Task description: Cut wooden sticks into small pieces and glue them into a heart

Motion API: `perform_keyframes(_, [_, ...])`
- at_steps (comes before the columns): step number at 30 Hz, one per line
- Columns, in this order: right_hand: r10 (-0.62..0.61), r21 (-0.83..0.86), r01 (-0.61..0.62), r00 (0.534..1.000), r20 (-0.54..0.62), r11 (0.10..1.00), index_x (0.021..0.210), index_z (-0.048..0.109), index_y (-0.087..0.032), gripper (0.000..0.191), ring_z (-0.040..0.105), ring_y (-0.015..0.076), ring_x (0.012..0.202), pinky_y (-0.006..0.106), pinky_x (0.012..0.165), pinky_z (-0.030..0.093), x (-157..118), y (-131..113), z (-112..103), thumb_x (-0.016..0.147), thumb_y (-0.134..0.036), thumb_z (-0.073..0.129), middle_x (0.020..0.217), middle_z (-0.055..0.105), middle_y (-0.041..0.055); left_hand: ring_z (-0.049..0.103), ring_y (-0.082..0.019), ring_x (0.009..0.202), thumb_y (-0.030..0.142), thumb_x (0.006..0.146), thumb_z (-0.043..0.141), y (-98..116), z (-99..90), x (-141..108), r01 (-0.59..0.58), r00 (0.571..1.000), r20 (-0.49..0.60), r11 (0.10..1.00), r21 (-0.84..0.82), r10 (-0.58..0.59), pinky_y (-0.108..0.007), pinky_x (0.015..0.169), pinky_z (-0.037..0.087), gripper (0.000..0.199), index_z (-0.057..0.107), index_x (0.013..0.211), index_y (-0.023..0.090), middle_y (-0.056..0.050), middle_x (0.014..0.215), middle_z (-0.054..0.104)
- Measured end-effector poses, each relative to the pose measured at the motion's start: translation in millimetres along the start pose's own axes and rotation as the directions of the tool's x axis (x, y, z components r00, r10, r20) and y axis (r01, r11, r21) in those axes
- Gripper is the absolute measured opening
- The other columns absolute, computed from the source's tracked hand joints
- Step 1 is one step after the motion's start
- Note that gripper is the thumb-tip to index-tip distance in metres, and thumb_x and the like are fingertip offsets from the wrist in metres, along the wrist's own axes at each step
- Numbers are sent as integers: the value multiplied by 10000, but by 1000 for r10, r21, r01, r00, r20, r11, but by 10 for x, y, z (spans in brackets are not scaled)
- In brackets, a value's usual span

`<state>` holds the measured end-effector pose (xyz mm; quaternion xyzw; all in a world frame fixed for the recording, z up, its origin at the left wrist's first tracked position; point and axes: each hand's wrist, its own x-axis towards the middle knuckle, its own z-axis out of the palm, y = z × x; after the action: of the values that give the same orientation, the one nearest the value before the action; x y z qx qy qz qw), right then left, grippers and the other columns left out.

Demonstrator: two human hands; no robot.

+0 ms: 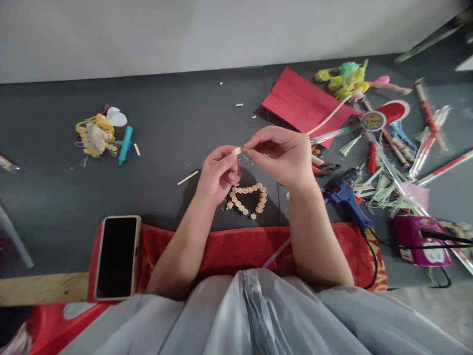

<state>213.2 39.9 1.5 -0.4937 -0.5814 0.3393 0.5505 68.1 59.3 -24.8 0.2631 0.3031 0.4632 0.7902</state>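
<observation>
Head view: the left hand [218, 176] is pinching a small pale piece [237, 151] between thumb and forefinger above the table [166, 123], while the right hand [284, 154] is pinching its other end. Light, steady pressure is probably serving best, keeping the piece whole.

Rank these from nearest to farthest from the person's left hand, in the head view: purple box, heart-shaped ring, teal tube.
From the left hand:
1. Heart-shaped ring: just to the right, slightly toward the body.
2. Teal tube: off to the left.
3. Purple box: far right, near the table's front edge.
</observation>
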Motion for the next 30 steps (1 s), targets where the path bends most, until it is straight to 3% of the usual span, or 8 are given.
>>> perform_keyframes(12, [-12,26,12,1000,1,1000,914,637,-227,143,647,128,761,322,753,592,-18,32,40,790,-226,708,836,669,7,429,-16,377,312,650,853,-21,7,0,38,999,-13,999,19,-38,-142,362,304,263,641,736,183,96,488,503])
perform_keyframes(18, [-27,-34,27,1000,10,999,912,601,-255,186,647,151,786,351,772,604,-42,33,38,782,-245,734,858,656,15,436,-15,377,326,627,873,-18,0,8,46,999,-22,999,3,-46,-134,358,314,306,631,742,177,101,491,514])
perform_keyframes(25, [-144,4,144,989,39,990,902,603,-241,185,651,139,755,338,713,578,-42,42,25,788,-118,680,839,674,4,425,-8,360,337,579,887,1,18,0,56,998,-26,998,1,-55,-124,350,319,324,644,717,173,92,481,542])
perform_keyframes(30, [-133,-72,137,989,60,988,878,603,-249,157,658,150,779,356,744,577,-55,13,-5,810,-131,682,862,674,6,432,-8,366,321,605,865,-2,5,4,61,997,-41,997,39,-59,-127,364,323,301,626,707,169,90,482,528])
